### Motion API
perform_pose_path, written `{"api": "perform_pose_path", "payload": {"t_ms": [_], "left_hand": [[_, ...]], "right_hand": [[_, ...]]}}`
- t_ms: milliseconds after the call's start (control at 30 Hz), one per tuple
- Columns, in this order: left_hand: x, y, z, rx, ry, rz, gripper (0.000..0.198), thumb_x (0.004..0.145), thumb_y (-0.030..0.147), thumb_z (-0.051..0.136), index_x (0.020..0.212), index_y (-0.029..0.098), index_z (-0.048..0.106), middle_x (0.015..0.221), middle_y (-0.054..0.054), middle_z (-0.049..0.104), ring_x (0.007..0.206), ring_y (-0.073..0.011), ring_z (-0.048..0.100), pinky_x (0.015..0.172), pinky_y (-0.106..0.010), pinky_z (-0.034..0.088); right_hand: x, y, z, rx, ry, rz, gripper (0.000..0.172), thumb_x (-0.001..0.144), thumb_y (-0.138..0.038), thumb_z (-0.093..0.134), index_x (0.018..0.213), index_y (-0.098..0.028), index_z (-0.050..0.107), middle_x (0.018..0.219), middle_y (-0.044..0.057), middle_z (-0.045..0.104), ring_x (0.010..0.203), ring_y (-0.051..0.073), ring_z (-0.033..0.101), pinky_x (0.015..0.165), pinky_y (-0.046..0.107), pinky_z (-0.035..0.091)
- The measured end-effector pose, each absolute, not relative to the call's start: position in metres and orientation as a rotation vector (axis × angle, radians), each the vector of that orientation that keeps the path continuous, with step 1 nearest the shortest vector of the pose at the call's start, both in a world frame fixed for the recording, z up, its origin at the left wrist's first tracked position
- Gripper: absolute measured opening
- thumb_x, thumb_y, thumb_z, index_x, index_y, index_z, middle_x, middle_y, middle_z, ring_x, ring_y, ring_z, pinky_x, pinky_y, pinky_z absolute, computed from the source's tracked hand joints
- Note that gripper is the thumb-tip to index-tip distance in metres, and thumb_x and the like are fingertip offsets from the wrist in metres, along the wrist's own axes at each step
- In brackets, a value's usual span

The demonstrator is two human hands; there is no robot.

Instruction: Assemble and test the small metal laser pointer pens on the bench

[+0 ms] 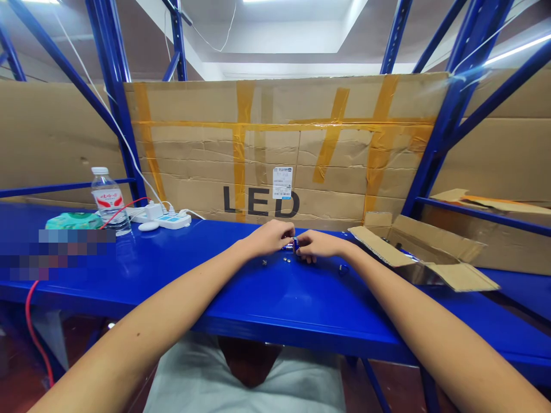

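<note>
Head view: carton (424, 238), metal bits (286, 260) nearby, right hand (317, 244) grips blue piece (296, 245), left hand's (267, 236) hold unclear.

Blue tabletop (275, 307), water bottle (111, 205) beside green packet (71, 220), white power strip (174, 221), tiny silvery pieces (287, 260), open cardboard box (424, 230)

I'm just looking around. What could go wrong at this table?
The small silvery pieces lie loose just below the hands, so the left hand or right hand might brush them away.

The small blue piece at the right hand's fingertips could slip, as it offers little to grip.

The water bottle stands close to the power strip; if knocked over and leaking, it could wet the plugs.
</note>
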State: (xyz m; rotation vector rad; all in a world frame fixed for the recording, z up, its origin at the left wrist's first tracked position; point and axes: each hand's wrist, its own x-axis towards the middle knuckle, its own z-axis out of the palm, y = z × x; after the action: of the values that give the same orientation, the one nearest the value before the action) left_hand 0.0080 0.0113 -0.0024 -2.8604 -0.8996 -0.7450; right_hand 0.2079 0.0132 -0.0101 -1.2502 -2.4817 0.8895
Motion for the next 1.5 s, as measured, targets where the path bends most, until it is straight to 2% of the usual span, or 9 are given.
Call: {"api": "perform_pose_path", "payload": {"t_ms": [500, 667, 867, 933, 1033, 1133, 1333, 1500], "left_hand": [[0.012, 0.011, -0.005, -2.908, -0.857, -0.836, 0.009, 0.089, 0.019, 0.056, 0.092, 0.016, 0.064, 0.089, -0.004, 0.07, 0.083, -0.0152, 0.062, 0.073, -0.025, 0.044], [0.011, 0.01, -0.007, -2.923, -0.836, -0.857, 0.015, 0.087, 0.018, 0.057, 0.101, 0.018, 0.064, 0.094, -0.003, 0.071, 0.087, -0.0151, 0.064, 0.076, -0.025, 0.045], [0.01, 0.006, -0.003, -2.89, -0.904, -0.795, 0.021, 0.089, 0.023, 0.053, 0.107, 0.019, 0.062, 0.092, -0.004, 0.071, 0.084, -0.0161, 0.064, 0.074, -0.026, 0.044], [0.007, 0.005, 0.0, -2.897, -0.95, -0.71, 0.02, 0.088, 0.024, 0.053, 0.104, 0.018, 0.063, 0.092, -0.004, 0.071, 0.083, -0.0168, 0.063, 0.071, -0.026, 0.043], [0.004, 0.003, 0.002, -2.972, -1.031, -0.373, 0.015, 0.083, 0.024, 0.057, 0.094, 0.019, 0.066, 0.087, -0.004, 0.07, 0.074, -0.016, 0.061, 0.061, -0.024, 0.04], [0.003, 0.004, -0.001, -3.029, -1.051, -0.123, 0.017, 0.08, 0.023, 0.062, 0.094, 0.02, 0.068, 0.085, -0.003, 0.07, 0.07, -0.0154, 0.06, 0.058, -0.024, 0.037], [0.006, 0.008, -0.007, -3.067, -1.045, -0.096, 0.012, 0.08, 0.013, 0.06, 0.085, 0.017, 0.069, 0.076, -0.003, 0.068, 0.065, -0.0139, 0.058, 0.058, -0.023, 0.038], [0.006, 0.006, -0.006, -3.051, -1.131, -0.143, 0.009, 0.072, 0.012, 0.059, 0.078, 0.017, 0.063, 0.071, -0.001, 0.065, 0.06, -0.0135, 0.056, 0.053, -0.023, 0.036]], "right_hand": [[0.208, 0.014, -0.012, -1.179, -2.422, 0.992, 0.011, 0.069, -0.021, 0.055, 0.078, -0.016, 0.058, 0.065, 0.0, 0.062, 0.058, 0.014, 0.062, 0.053, 0.024, 0.051], [0.206, 0.011, -0.007, -1.138, -2.37, 1.003, 0.011, 0.073, -0.027, 0.055, 0.077, -0.016, 0.056, 0.061, 0.001, 0.062, 0.056, 0.015, 0.061, 0.054, 0.027, 0.051], [0.21, 0.011, -0.003, -1.177, -2.369, 0.92, 0.011, 0.068, -0.022, 0.054, 0.078, -0.017, 0.057, 0.061, -0.001, 0.06, 0.057, 0.014, 0.06, 0.053, 0.026, 0.049], [0.212, 0.012, -0.004, -1.218, -2.399, 0.889, 0.012, 0.065, -0.019, 0.053, 0.077, -0.017, 0.057, 0.064, -0.001, 0.06, 0.057, 0.014, 0.06, 0.053, 0.025, 0.049], [0.214, 0.014, -0.006, -1.235, -2.48, 0.896, 0.015, 0.064, -0.017, 0.052, 0.077, -0.017, 0.059, 0.067, 0.0, 0.062, 0.058, 0.013, 0.06, 0.052, 0.023, 0.047], [0.215, 0.017, -0.008, -1.175, -2.559, 0.889, 0.016, 0.063, -0.016, 0.051, 0.075, -0.016, 0.062, 0.067, -0.001, 0.062, 0.057, 0.012, 0.059, 0.054, 0.022, 0.046], [0.213, 0.017, -0.009, -1.128, -2.576, 0.876, 0.02, 0.063, -0.017, 0.05, 0.078, -0.017, 0.064, 0.066, -0.002, 0.062, 0.055, 0.012, 0.057, 0.056, 0.023, 0.046], [0.212, 0.015, -0.008, -1.155, -2.566, 0.874, 0.015, 0.063, -0.016, 0.049, 0.074, -0.017, 0.06, 0.063, -0.002, 0.059, 0.053, 0.011, 0.055, 0.053, 0.022, 0.045]]}}
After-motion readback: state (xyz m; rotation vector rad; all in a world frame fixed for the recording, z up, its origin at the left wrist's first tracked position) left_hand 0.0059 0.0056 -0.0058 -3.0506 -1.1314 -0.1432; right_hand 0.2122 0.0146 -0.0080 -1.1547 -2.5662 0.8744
